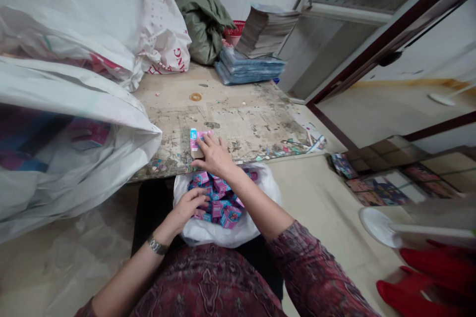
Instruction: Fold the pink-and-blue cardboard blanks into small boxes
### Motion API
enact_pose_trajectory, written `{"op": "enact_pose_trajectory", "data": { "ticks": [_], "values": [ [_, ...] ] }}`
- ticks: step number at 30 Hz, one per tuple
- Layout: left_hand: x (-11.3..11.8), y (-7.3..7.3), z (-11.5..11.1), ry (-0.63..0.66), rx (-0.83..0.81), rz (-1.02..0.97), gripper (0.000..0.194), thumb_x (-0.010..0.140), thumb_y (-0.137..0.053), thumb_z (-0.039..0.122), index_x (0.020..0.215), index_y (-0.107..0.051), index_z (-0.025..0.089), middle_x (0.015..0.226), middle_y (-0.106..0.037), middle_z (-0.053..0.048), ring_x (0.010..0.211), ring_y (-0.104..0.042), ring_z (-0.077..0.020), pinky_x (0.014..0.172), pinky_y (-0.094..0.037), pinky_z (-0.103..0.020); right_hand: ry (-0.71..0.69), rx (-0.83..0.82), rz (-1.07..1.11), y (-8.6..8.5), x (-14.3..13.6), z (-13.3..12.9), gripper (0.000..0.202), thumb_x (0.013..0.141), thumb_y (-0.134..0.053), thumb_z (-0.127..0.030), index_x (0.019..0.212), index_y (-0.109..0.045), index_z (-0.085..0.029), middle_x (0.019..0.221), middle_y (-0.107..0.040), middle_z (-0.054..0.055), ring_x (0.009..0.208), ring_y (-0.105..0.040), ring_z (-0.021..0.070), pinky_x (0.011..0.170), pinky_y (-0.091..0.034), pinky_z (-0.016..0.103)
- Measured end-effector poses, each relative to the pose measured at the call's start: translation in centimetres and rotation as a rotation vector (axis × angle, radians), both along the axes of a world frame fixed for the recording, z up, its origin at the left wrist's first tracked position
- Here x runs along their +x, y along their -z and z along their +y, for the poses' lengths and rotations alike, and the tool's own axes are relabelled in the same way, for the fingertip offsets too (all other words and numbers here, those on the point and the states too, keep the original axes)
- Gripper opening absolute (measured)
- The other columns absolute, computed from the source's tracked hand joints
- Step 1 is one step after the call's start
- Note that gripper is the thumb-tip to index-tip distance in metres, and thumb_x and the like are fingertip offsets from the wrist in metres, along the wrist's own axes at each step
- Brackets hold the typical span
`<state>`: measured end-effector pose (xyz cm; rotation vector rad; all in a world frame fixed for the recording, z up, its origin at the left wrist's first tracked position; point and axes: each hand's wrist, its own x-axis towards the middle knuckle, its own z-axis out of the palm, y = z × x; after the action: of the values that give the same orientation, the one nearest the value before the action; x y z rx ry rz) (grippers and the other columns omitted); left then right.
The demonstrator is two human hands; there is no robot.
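A small pink and blue carton (194,139) lies on the worktable near its front edge. My right hand (215,157) rests over its right side, fingers spread and partly covering it. On my lap a white plastic bag (269,185) gapes wide, filled with several small purple and blue boxes (221,205). At the bag's left side, my left hand (189,206) reaches in with its fingers apart, touching the boxes. Whether its fingertips grip one of them is hidden.
The worn wooden table (171,109) carries a yellow tape ring (195,97), a stack of sheets (266,29) on blue packs (247,67) and a green sack (204,20). Large white bags (74,89) crowd the left. Cartons (386,178) and red fabric (427,277) are at right.
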<state>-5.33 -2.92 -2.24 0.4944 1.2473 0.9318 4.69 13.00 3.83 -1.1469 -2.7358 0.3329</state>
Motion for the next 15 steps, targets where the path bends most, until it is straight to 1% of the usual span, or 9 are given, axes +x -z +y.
{"op": "enact_pose_trajectory", "data": {
  "ticks": [2,6,8,10,13,15],
  "values": [
    [-0.01,0.09,0.00,0.005,-0.001,-0.001,0.045,0.074,-0.078,0.041,0.109,-0.068,0.016,0.106,-0.070,-0.012,0.091,-0.066,-0.0215,0.069,-0.052,-0.030,-0.016,0.009,-0.001,-0.01,-0.26,-0.56,0.080,0.086,-0.071,-0.055,0.149,-0.046,-0.012,0.159,-0.039,0.024,0.151,-0.031,0.0384,0.120,-0.024,0.062],
    [-0.02,0.16,-0.04,0.020,0.002,-0.002,0.045,0.075,-0.078,0.041,0.111,-0.069,0.016,0.108,-0.070,-0.012,0.094,-0.066,-0.0231,0.071,-0.052,-0.031,0.008,0.015,0.009,-0.25,-0.44,-1.22,0.068,0.091,-0.067,-0.050,0.146,-0.050,-0.015,0.157,-0.044,0.021,0.149,-0.036,0.0367,0.119,-0.024,0.062],
    [-0.02,0.13,-0.09,0.019,0.008,-0.008,0.044,0.075,-0.078,0.040,0.111,-0.069,0.017,0.108,-0.070,-0.012,0.095,-0.066,-0.0233,0.073,-0.053,-0.032,0.010,0.028,0.022,-0.39,-0.43,-1.22,0.063,0.092,-0.065,-0.050,0.143,-0.053,-0.014,0.154,-0.048,0.020,0.147,-0.039,0.0362,0.118,-0.026,0.062],
    [-0.04,0.11,-0.17,0.014,0.014,-0.014,0.043,0.075,-0.078,0.040,0.110,-0.070,0.017,0.108,-0.071,-0.011,0.094,-0.067,-0.0228,0.074,-0.053,-0.032,0.000,0.049,0.042,-0.49,-0.40,-1.08,0.055,0.095,-0.060,-0.050,0.137,-0.057,-0.014,0.149,-0.054,0.020,0.143,-0.044,0.0350,0.117,-0.028,0.060],
    [-0.09,0.05,-0.25,0.002,0.014,-0.019,0.040,0.076,-0.078,0.038,0.109,-0.070,0.017,0.107,-0.071,-0.011,0.092,-0.067,-0.0216,0.073,-0.053,-0.031,-0.031,0.074,0.072,-0.56,-0.29,-0.75,0.038,0.103,-0.047,-0.043,0.122,-0.066,-0.016,0.130,-0.069,0.014,0.130,-0.058,0.0287,0.116,-0.032,0.050],
    [-0.12,-0.04,-0.23,-0.008,0.008,-0.021,0.040,0.076,-0.078,0.038,0.109,-0.070,0.017,0.107,-0.071,-0.012,0.091,-0.068,-0.0212,0.072,-0.053,-0.031,-0.040,0.086,0.085,-0.50,-0.16,-0.55,0.036,0.106,-0.040,-0.037,0.113,-0.069,-0.017,0.116,-0.074,0.011,0.115,-0.066,0.0240,0.110,-0.038,0.041]
  ]
}}
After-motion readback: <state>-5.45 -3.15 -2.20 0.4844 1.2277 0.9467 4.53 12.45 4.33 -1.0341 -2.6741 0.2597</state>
